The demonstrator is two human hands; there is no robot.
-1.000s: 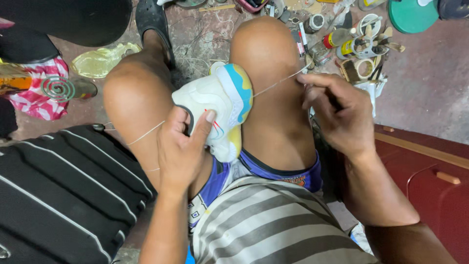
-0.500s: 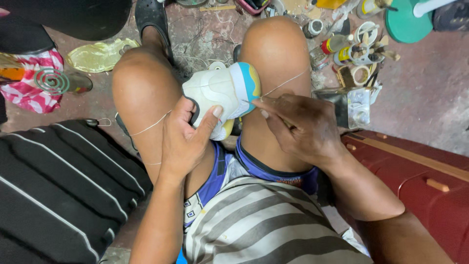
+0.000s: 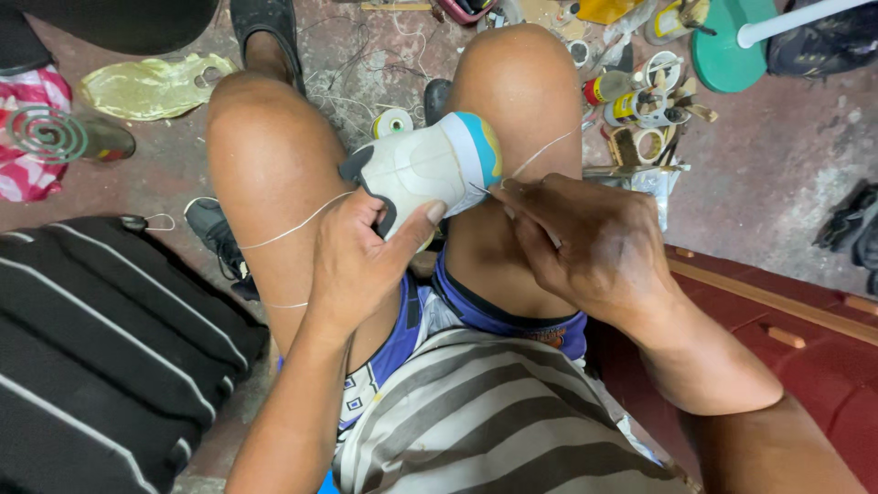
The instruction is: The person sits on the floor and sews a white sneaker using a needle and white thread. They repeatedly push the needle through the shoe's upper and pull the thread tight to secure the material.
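A white shoe [image 3: 416,169] with a blue and yellow edge sits wedged between my two bare knees. My left hand [image 3: 361,261] grips it from below, thumb pressed on the white upper. My right hand [image 3: 585,242] is closed at the shoe's right edge, pinching a thin needle [image 3: 482,190] whose tip meets the sole. White thread [image 3: 293,224] runs from the shoe across my left thigh, and another strand [image 3: 540,151] leads over my right knee.
A black striped bag [image 3: 101,348] lies at the left. A red box [image 3: 805,348] stands at the right. Glue bottles, tape rolls and brushes [image 3: 645,105] clutter the floor beyond my right knee. A green mosquito coil [image 3: 46,133] and a yellowish insole [image 3: 151,87] lie at far left.
My right hand came in from an outstretched pull of the thread to the shoe's edge. The shoe and my left hand stayed between the knees.
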